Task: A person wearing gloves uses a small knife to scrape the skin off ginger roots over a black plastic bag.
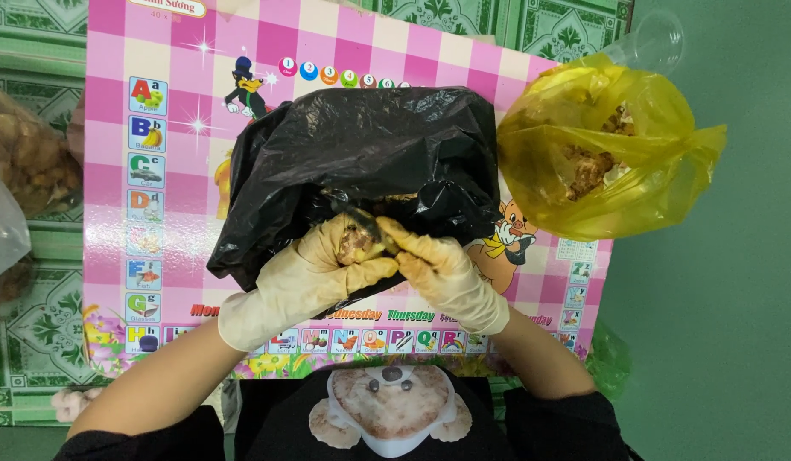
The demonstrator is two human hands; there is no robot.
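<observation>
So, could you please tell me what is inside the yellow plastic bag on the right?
Through the yellow plastic bag, brownish lumpy pieces show near its open top. The folds of the bag hide the rest, so I cannot tell what lies deeper.

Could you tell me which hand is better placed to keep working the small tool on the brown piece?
The right hand, probably: its fingers already grip the thin dark tool above the black bag, while the left hand is cupped around the brown piece.
</observation>
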